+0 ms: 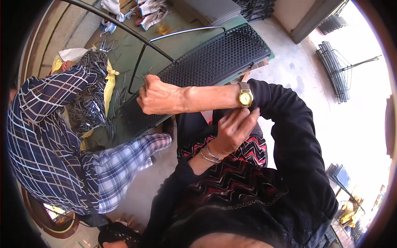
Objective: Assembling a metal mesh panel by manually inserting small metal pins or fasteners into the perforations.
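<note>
My right forearm reaches across to the left, its black sleeve (285, 103) pushed up behind a gold-faced wristwatch (245, 98). At its end my right hand (159, 97) is closed in a fist above a black perforated metal panel (206, 56); the inside of the fist is hidden. My left hand (233, 132), with metal bangles (211, 155) at its wrist, comes up under that forearm. Its fingers are bent together at the sleeve's edge just beside the watch and seem to pinch the cloth. The panel lies on a green table (178, 45) with a bent metal rod frame (136, 70) attached.
On the left a person in a checked shirt (45, 140) sits close by a yellow-edged sack (109, 82) full of thin dark metal pieces (89, 107). Gloves (153, 12) and stacked panels (213, 10) are at the back. Wire racks (335, 72) stand on the floor at right.
</note>
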Available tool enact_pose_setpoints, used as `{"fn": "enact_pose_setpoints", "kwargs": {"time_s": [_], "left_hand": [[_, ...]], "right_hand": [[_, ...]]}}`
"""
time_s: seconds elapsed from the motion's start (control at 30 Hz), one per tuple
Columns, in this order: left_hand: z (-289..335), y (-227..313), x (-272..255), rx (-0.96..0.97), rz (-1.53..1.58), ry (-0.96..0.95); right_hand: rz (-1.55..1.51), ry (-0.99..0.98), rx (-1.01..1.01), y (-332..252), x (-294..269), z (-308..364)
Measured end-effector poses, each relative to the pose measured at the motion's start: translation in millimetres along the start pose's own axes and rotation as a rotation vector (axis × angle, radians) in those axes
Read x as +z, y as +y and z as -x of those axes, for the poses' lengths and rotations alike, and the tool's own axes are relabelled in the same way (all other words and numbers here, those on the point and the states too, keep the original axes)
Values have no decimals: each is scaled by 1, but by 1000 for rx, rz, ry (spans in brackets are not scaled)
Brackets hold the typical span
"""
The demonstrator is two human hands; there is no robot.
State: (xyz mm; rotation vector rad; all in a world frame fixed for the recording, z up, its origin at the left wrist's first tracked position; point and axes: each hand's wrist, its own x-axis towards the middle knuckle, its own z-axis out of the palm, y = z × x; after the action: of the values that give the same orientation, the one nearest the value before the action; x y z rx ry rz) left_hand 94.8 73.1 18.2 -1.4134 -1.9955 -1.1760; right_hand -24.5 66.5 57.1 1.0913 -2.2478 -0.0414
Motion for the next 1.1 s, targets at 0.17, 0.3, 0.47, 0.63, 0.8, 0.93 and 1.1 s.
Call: {"fn": "enact_pose_setpoints", "kwargs": {"time_s": [0.17,0.3,0.47,0.63,0.8,0.93,1.1], "left_hand": [[5,-10,20,-44,-27,-1],[4,-15,46,-67,-79,-11],[6,-22,76,-79,-93,43],[-7,-14,117,-102,-116,67],[-22,4,177,-141,-141,73],[-31,15,188,-171,-130,46],[-25,10,183,-166,-128,60]], "right_hand": [[25,-15,-73,-1,10,13],[-109,-21,-125,5,32,35],[-91,-112,-153,8,45,60],[-168,-77,-155,24,44,99],[-207,-79,-184,44,37,155],[-221,-99,-178,50,27,170],[-241,-143,-206,49,31,161]]}}
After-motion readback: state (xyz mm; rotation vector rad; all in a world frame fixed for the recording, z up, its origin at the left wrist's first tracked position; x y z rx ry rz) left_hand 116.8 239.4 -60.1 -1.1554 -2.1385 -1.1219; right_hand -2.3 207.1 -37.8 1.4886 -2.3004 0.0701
